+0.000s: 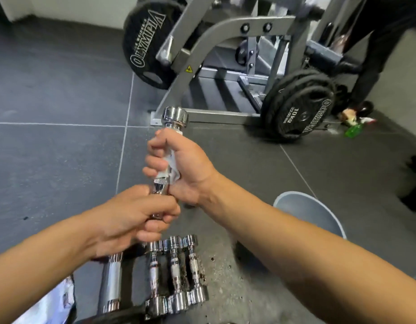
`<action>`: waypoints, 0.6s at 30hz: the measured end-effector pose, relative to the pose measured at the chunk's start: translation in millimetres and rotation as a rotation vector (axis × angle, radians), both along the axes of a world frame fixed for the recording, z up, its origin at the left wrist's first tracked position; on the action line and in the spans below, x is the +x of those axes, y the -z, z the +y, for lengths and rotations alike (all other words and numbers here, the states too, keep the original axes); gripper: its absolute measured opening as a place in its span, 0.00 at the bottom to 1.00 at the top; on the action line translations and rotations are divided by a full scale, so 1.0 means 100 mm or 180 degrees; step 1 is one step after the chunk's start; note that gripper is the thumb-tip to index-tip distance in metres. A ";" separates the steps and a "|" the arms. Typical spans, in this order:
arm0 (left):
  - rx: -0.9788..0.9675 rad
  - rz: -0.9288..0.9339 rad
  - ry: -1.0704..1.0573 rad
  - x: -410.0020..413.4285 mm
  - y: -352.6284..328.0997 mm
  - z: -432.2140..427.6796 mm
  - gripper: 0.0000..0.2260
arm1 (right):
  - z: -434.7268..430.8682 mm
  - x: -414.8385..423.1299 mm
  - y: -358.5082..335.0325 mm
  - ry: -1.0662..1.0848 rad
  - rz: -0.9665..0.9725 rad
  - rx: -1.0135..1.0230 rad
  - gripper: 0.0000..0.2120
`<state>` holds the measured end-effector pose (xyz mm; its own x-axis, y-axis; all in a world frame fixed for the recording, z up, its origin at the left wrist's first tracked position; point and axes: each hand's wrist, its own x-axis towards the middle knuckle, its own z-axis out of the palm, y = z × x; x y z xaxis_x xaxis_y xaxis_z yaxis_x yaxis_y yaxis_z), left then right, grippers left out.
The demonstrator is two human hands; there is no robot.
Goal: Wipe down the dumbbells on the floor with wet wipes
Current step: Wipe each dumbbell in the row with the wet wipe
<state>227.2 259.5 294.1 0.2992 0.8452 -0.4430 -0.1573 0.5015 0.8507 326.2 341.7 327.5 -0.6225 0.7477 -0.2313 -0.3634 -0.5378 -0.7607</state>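
- A chrome dumbbell (174,116) is being held up off the grey floor (50,90). Its round far head is shining brightly, and a knurled band of the handle is being left exposed between the 2 hands.
- A white wet wipe (170,161) is being pressed around the handle, with its crumpled edges showing between fingers and palm.
- The handle and the wipe are being gripped by the right hand (188,164), with all its fingers curled fully round them.
- The near end of the dumbbell is being gripped by the left hand (137,216), with the fingers curled tightly round it. This hand is being held close against the heel of the right hand, on the body side.
- The dumbbell's long axis is being pointed away from the body, from the left hand through the right. The far head is jutting out just past the right hand's knuckles, toward a grey machine frame (202,45).
- Below the left hand, 3 small chrome dumbbells (174,272) are lying side by side on the floor, running the same way as the held one. A larger chrome dumbbell (111,284) is lying just left of them, under the left forearm.
- A grey bucket (312,211) is being partly covered by the right forearm, and black weight plates (300,108) are standing beyond and to the right of the right hand.
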 end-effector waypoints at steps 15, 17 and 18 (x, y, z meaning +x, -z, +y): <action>0.1397 0.4367 -0.0712 0.22 -0.93 -0.40 0.14 | -0.46 0.01 -0.88 0.1177 -0.0485 -0.0463 0.10; 0.1416 0.3754 -0.0731 0.14 -0.92 -0.40 0.13 | -0.48 0.05 -0.84 0.1124 -0.0369 -0.0613 0.12; 0.1287 0.3170 -0.0768 0.11 -0.94 -0.44 0.12 | -0.50 0.06 -0.82 0.1065 -0.0315 -0.0679 0.13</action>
<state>238.1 215.8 387.7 -0.2309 0.9703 -0.0715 0.6340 0.2058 0.7455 332.0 291.4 409.7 -0.3200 0.8339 -0.4497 -0.4756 -0.5519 -0.6849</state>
